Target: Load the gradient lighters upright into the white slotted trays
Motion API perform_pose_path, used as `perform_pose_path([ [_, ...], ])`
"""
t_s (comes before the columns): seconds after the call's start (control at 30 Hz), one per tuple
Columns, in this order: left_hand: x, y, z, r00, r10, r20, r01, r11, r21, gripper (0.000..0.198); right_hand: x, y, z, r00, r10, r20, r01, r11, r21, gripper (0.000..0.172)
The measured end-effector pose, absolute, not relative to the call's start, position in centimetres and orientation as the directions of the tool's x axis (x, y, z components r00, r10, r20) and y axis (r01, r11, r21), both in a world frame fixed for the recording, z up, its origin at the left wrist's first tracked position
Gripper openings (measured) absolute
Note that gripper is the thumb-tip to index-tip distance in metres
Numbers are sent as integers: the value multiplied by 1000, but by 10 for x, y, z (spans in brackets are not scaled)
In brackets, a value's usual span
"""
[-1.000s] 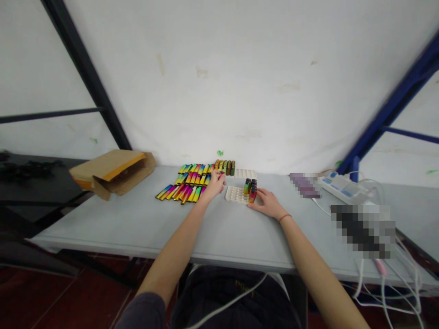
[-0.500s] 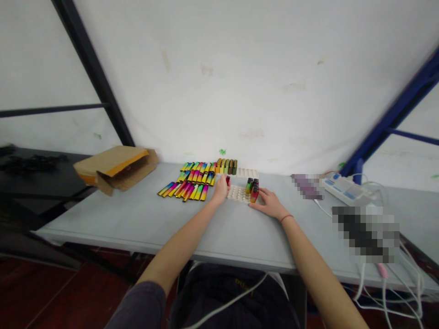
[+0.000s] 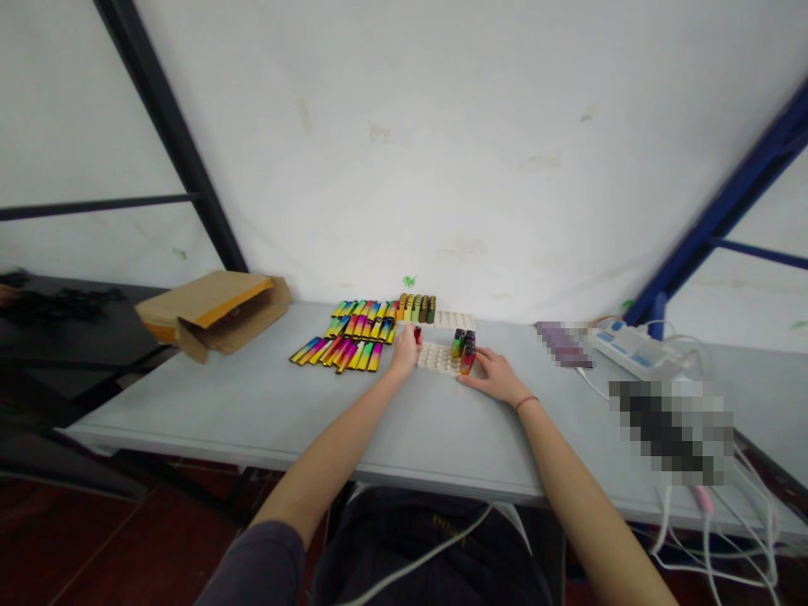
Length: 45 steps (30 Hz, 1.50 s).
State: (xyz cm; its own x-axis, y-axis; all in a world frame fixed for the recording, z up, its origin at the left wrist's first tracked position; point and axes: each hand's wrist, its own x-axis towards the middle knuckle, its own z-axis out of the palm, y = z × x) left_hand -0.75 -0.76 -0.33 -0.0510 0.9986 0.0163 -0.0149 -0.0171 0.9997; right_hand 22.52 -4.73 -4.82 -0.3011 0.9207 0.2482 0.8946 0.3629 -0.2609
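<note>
Shifted to the right over the past second: left hand [image 3: 407, 349], from beside three rows of glossy, flat, rainbow-coloured tubes [image 3: 359, 330] to the left end of a cream moulded tray with round hollows [image 3: 437, 358]. Curled closed around a small, glossy, dark red piece [image 3: 417, 334], with only the upper part visible and the rest hidden by the fingers. Too small in view to tell whether touching the tray or just above it.

Resting at the tray's opposite end, in the same place as before: right hand [image 3: 497, 376], partly open, with thumb and fingers spread, against or just beside a small cluster of upright green and red tubes with dark tops [image 3: 468, 358]. Around the right wrist, a thin red band [image 3: 527, 403].

Behind the tray, near the white wall [image 3: 480, 168], a second cream tray with hollows showing [image 3: 455, 320]; just left of it, an upright block of yellow, orange and green tubes with gold-brown tops [image 3: 417, 308]. All on a pale grey counter [image 3: 435, 438].

Farther left, an opened brown cardboard package with a yellow-orange stripe [image 3: 208, 307]. Far right, a white power strip with blue parts [image 3: 637, 347] and tangled white cables [image 3: 663, 520], near two pixelated shapes.
</note>
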Motion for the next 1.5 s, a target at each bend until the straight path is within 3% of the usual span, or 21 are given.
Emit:
perform_pose_path([
  [0.13,-6,-9,0,-75,991,-109,-132,99,986,42,224,-48,-46,-297,923,247,897,358,-259,69],
  [0.2,-5,-9,-1,-52,994,-96,-146,87,985,43,223,-49,-46,-298,923,243,897,358,-259,69],
  [0.4,-2,-14,-13,139,943,302,26,-308,951,23,224,-48,-48,-291,920,263,894,359,-269,68],
  [0.57,2,-17,-15,269,737,619,185,-671,718,26,224,-48,-49,-301,915,269,889,371,-268,68],
  [0.77,7,-14,-25,409,717,565,190,-672,716,31,224,-48,-49,-295,910,291,886,374,-273,66],
  [1.0,8,-15,-24,407,716,567,248,-684,686,39,225,-47,-51,-298,909,292,890,375,-261,66],
  [1.17,9,-14,-21,451,662,598,288,-742,605,27,226,-47,-51,-303,905,298,888,382,-256,65],
  [1.5,0,-14,-19,470,671,574,412,-741,529,40,223,-48,-51,-297,910,289,882,377,-281,66],
])
